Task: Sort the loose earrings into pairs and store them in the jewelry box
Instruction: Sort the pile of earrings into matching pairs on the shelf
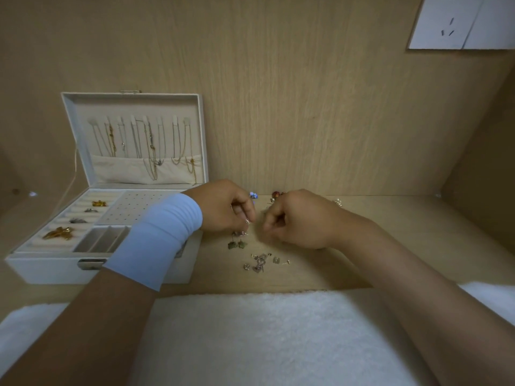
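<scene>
the left hand (228,210) pinches a small silvery earring (246,222) while the right hand (295,221) curls blurred beside it, its hold impossible to tell, so it seems best to match that piece against the loose earrings (259,263) just below before carrying the pair left to the open jewelry box (41,270).

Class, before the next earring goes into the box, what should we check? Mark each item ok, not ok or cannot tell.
1. jewelry box lid open: ok.
2. Visible holes of the stud panel free: ok.
3. left hand pinches a small earring: ok.
4. right hand holds its match: cannot tell, blurred.
5. green square earrings lying together: ok.
6. mixed cluster sorted into pairs: not ok.
</scene>
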### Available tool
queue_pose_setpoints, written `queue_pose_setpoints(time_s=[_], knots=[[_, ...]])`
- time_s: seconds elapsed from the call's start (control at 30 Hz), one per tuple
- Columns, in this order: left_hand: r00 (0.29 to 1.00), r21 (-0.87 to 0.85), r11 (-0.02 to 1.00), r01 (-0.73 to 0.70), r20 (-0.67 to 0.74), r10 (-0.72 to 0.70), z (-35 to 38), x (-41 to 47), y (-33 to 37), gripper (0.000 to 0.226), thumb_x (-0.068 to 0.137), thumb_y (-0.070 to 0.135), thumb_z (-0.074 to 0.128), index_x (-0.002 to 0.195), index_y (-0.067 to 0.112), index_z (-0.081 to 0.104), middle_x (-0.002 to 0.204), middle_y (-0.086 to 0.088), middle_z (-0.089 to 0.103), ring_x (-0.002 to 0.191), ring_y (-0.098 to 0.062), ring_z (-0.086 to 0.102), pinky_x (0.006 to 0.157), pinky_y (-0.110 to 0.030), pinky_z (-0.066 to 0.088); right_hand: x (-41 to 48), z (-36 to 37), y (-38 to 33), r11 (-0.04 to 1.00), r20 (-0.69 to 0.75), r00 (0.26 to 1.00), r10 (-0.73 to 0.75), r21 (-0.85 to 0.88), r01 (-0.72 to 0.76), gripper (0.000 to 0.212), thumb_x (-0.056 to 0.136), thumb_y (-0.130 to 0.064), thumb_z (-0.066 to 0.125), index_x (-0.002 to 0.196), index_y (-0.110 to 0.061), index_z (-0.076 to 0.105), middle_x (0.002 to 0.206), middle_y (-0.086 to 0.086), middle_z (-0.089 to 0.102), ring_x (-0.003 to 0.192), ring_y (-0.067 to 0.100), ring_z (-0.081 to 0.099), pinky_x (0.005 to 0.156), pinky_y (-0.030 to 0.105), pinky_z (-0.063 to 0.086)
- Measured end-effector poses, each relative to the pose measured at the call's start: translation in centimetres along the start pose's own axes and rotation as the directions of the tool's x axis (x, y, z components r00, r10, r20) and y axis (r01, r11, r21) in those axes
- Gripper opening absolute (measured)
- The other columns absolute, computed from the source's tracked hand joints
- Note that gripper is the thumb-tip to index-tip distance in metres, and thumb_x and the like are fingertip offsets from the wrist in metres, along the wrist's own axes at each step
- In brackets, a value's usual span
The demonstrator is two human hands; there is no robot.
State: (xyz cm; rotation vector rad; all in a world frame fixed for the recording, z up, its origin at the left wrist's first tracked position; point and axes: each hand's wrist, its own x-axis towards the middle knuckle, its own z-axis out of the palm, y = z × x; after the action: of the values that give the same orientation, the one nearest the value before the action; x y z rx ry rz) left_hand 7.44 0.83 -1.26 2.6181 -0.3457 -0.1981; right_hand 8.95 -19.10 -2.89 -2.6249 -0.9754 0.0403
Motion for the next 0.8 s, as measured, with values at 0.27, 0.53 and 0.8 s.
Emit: queue_pose_setpoints(time_s=[0.27,0.53,0.8], knots=[[1.000,0.110,0.994,0.009,-0.018,-0.007,-1.0,-0.2,-0.4,0.014,0.083,0.017,0.073,0.085,0.031,0.073,0.086,0.012,0.072,0.085,-0.005,0.067,0.082,-0.021,0.052,0.5,2.1,-2.9,0.993,0.173,0.978,-0.115,0.054,0.107,0.007,0.078,-0.038,0.080,0.083,-0.033,0.079,0.074,-0.023,0.065,0.076,-0.006,0.058,0.071,0.021,0.046],[0.998,0.024,1.000,0.015,-0.065,-0.014,-0.9,-0.3,-0.8,0.011,0.079,0.023,0.078,0.083,0.033,0.076,0.078,0.016,0.070,0.078,0.001,0.064,0.072,-0.014,0.045,0.7,-0.8,-1.2,0.959,-0.056,0.998,0.001,0.284,0.015,0.005,0.081,-0.026,0.082,0.082,-0.025,0.078,0.073,-0.016,0.070,0.064,-0.006,0.060,0.060,0.007,0.042],[1.000,0.062,0.998,-0.002,-0.005,0.003,1.5,0.3,0.4,0.013,0.078,0.021,0.078,0.085,0.030,0.076,0.081,0.013,0.073,0.081,-0.003,0.068,0.087,-0.026,0.055,1.0,-0.1,0.8,0.991,-0.018,0.992,0.128,-0.027,-0.128,0.006,0.081,-0.037,0.077,0.086,-0.033,0.076,0.079,-0.019,0.067,0.075,-0.004,0.060,0.069,0.022,0.048]])
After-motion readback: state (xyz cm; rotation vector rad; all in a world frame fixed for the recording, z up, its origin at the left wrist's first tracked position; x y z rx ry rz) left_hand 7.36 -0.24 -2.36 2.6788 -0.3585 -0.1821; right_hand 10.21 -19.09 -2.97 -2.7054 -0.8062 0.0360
